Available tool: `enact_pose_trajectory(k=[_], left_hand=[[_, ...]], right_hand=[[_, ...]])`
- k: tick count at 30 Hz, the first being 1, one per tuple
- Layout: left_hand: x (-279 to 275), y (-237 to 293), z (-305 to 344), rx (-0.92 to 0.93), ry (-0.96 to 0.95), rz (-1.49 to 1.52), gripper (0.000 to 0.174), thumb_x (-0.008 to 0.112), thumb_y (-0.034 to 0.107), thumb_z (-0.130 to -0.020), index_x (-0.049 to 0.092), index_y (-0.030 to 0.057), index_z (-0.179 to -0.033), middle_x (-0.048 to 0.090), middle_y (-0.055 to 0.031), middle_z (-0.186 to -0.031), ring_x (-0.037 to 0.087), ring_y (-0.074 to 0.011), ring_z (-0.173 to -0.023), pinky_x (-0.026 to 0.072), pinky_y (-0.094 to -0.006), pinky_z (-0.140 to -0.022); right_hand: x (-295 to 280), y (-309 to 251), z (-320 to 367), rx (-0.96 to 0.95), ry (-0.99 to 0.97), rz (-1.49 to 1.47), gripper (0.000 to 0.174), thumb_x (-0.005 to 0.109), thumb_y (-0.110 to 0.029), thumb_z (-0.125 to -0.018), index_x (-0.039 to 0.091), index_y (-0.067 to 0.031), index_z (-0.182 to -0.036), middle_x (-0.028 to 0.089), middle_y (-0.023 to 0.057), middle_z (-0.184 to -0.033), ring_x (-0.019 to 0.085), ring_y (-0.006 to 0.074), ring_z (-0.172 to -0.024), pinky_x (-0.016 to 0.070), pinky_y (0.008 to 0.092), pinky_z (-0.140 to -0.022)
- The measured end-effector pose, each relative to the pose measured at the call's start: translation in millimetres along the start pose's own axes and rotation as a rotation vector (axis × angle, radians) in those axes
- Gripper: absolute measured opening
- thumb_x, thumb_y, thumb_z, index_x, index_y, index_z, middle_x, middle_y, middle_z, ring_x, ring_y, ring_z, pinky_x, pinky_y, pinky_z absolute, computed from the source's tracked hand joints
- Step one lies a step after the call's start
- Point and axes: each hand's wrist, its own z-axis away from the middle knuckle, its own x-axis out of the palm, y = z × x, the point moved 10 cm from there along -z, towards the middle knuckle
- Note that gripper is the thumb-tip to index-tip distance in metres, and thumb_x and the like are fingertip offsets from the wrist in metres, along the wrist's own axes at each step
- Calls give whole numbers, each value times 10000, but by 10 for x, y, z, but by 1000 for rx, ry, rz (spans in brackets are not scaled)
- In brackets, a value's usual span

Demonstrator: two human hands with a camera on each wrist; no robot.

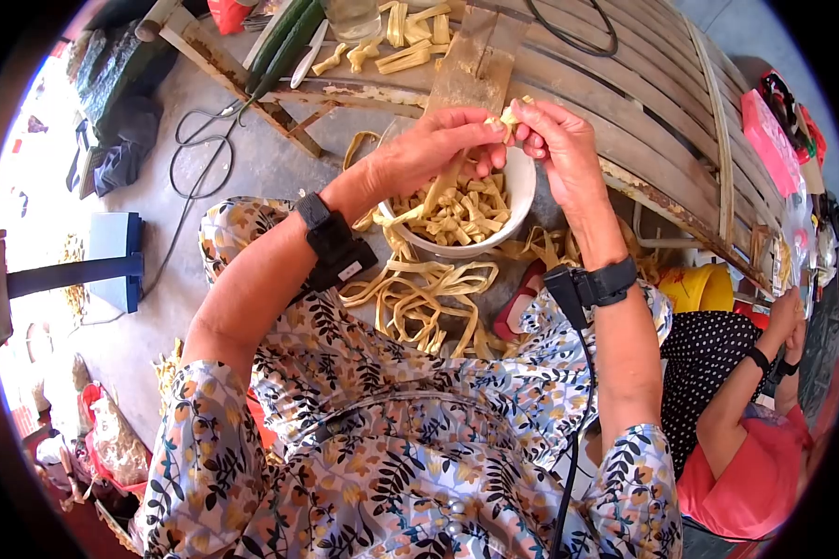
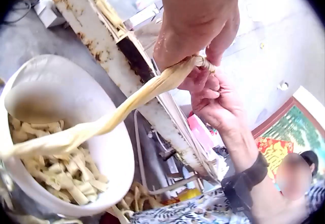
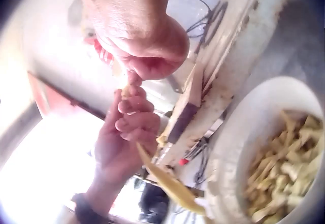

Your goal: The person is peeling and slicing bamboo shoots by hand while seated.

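Observation:
Both hands meet above a white bucket (image 1: 523, 191), working on a pale yellow, soft-looking strip (image 2: 127, 104). My left hand (image 1: 429, 149) grips the strip, which trails down from the fingers past the bucket in the left wrist view. Thumb and fingers of my right hand (image 1: 566, 140) pinch the strip's folded upper end (image 1: 505, 121). In the left wrist view that end looks twisted into a small loop between the hands. Short knotted yellow pieces (image 1: 457, 212) fill the lower part of the bucket. Long loose strips (image 1: 429, 298) lie tangled below it, by the person's legs.
A slatted bench (image 1: 643, 121) with a rusty frame stands ahead, a wooden board (image 1: 475, 65) across its edge. More yellow bundles (image 1: 405, 56), cucumbers (image 1: 284, 47) and a white-handled knife (image 1: 309, 56) lie on it. A yellow bucket (image 1: 699, 287) and another person (image 1: 746, 466) are at the right.

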Motion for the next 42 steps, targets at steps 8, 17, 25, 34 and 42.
enact_pose_trajectory(k=[8, 17, 25, 34, 42], left_hand=[[6, 101, 2, 108, 189, -400, 268, 482, 282, -898, 566, 32, -850, 488, 32, -642, 437, -40, -581, 359, -185, -515], [-145, 160, 111, 161, 122, -422, 213, 446, 160, -911, 566, -11, -953, 533, 0, -701, 498, -58, -599, 428, -188, -560], [-123, 132, 97, 111, 130, -562, 239, 448, 195, -915, 570, 0, -852, 501, 23, -623, 428, -43, -509, 355, -179, -467], [-142, -17, 135, -95, 7, -304, 247, 466, 229, -902, 585, 13, -881, 507, 24, -632, 403, -32, -507, 324, -167, -470], [-589, 354, 20, 72, 222, -610, 143, 523, 135, -866, 583, 22, -930, 512, 27, -675, 470, -44, -587, 403, -181, -526]], right_hand=[[-13, 82, -36, -10, -4, -69, 103, 662, -131, -757, 630, -37, -728, 529, -19, -605, 417, 14, -520, 290, 155, -439], [-136, 49, -48, 49, 60, 79, 212, 686, -224, -755, 619, -45, -845, 552, -28, -679, 439, 14, -561, 364, 152, -481], [150, 155, 7, 3, -132, 120, 203, 654, -128, -754, 613, -14, -917, 593, -3, -703, 438, 14, -544, 323, 150, -464], [208, 117, 74, 18, -209, 191, 183, 638, -115, -768, 615, -13, -917, 595, 4, -684, 450, 18, -542, 332, 149, -474], [-294, -175, -286, -60, 132, -5, 168, 651, -143, -778, 600, -6, -863, 559, 14, -667, 471, 43, -528, 383, 156, -456]])
